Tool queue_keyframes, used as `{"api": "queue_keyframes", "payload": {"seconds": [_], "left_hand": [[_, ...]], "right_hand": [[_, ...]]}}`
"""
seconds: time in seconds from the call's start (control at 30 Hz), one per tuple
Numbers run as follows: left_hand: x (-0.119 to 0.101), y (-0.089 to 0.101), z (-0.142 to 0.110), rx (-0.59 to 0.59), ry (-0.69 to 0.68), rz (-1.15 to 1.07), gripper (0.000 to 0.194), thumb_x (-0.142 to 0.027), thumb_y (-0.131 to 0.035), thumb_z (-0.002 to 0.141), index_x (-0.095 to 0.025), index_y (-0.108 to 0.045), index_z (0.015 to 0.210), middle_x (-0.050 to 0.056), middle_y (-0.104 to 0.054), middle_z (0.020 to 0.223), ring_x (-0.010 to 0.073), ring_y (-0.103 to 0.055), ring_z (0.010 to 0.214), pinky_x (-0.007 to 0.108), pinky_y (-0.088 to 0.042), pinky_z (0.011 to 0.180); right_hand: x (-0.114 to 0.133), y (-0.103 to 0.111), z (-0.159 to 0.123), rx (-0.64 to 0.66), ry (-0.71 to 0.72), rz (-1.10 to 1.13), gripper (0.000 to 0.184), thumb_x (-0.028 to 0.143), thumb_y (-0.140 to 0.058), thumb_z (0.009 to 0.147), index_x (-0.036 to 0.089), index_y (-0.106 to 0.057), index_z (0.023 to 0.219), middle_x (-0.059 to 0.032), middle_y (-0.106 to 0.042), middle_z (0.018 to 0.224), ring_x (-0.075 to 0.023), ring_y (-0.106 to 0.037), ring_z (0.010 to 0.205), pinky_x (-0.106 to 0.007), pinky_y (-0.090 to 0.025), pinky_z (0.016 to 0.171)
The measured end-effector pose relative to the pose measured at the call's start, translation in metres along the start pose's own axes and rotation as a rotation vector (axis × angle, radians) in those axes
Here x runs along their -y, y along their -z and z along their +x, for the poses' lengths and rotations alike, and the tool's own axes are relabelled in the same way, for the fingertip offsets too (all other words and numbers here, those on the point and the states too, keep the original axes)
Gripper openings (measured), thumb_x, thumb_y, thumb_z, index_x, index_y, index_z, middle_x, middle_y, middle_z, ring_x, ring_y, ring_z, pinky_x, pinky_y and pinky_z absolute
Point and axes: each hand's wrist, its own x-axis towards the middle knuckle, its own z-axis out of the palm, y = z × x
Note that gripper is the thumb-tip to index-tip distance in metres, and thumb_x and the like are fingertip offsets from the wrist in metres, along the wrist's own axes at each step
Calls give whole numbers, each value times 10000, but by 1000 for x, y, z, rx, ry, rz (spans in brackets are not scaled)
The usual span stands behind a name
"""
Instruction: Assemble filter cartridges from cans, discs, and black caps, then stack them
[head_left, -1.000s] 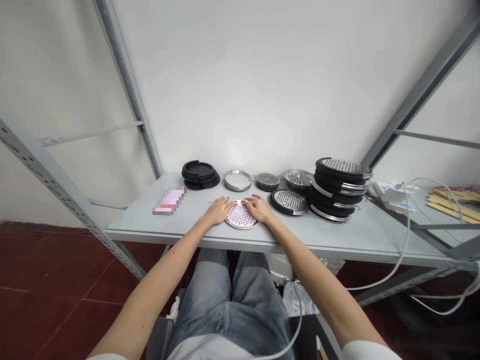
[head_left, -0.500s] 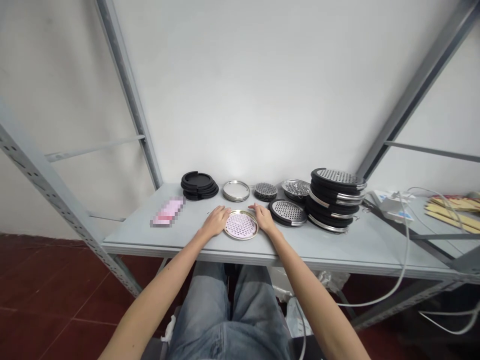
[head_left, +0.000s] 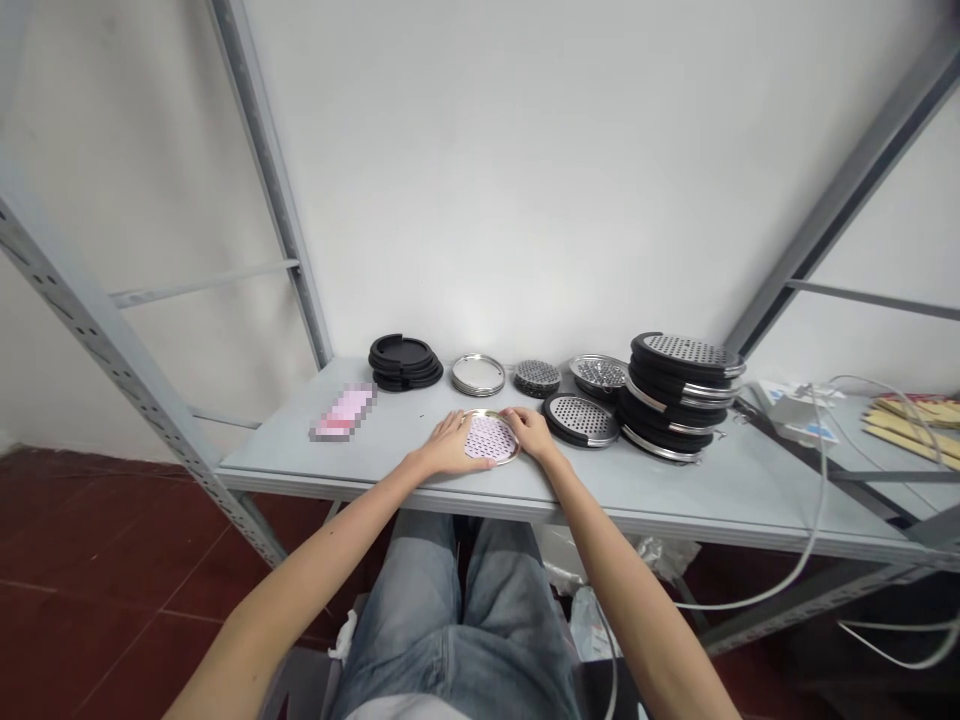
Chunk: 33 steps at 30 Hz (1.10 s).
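A round perforated plate (head_left: 490, 440), its face pale pinkish with rows of dark slots and its rim shiny metal, lies flat near the front of the table. My left hand (head_left: 447, 446) wraps its left side, with the thumb stretched along the near rim. On the opposite side my right hand (head_left: 531, 432) grips the right rim with curled fingers. Parts of the rim are hidden under both hands. Just right of my right hand rests a silver perforated disc with a black edge (head_left: 581, 418).
Along the back stand black rings (head_left: 405, 362), metal rings (head_left: 478, 374), small perforated discs (head_left: 537, 377) and a shiny dish (head_left: 598, 373). A tall stack of black-edged discs (head_left: 679, 400) rises at right. A blurred pink item (head_left: 345, 411) lies left. A white cable (head_left: 814, 530) hangs over the edge.
My left hand has closed in over the plate's left side, its thumb now along the near rim. My right fingers have curled onto the right rim. The view has shifted slightly.
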Motion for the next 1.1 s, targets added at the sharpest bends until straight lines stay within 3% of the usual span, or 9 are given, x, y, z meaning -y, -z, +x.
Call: {"api": "queue_keyframes", "payload": {"seconds": [0.1,0.2,0.37,0.53,1.1], "left_hand": [[4,-2,12,-62,-77,-24,1065,-748,-581,699,-143,-245,1507,169,-257,1566,380,-173,1454,499,-197,1168],[9,-7,18,-138,-147,-32,1002,-726,-601,705,-175,-305,1487,146,-351,1528,365,-264,1428,479,-224,1167],[13,-11,15,-177,-130,-29,980,-694,-621,714,-134,-341,1468,175,-281,1553,362,-268,1425,471,-248,1161],[13,-10,13,-173,-202,-11,903,-626,-652,732,-144,-386,1447,161,-317,1540,340,-278,1423,459,-242,1167],[17,-12,15,-194,-219,-64,934,-601,-692,708,-162,-353,1460,157,-355,1519,339,-320,1398,476,-245,1160]], "right_hand": [[-1,-2,1,43,96,-79,457,426,-368,933,160,-739,961,-116,-700,1088,-239,-618,1049,-348,-429,970],[-2,-3,3,45,104,-150,466,419,-347,954,157,-720,1052,-133,-662,1165,-235,-571,1133,-354,-389,1030],[-4,-4,6,24,51,-150,558,462,-273,976,134,-705,1109,-145,-628,1230,-233,-542,1191,-354,-358,1066],[-1,-3,7,84,49,-140,613,449,-220,982,120,-730,1066,-143,-666,1180,-244,-581,1138,-353,-380,1031],[7,-2,5,122,86,-259,531,392,-257,990,175,-737,1053,-98,-689,1162,-225,-609,1094,-318,-387,995]]}}
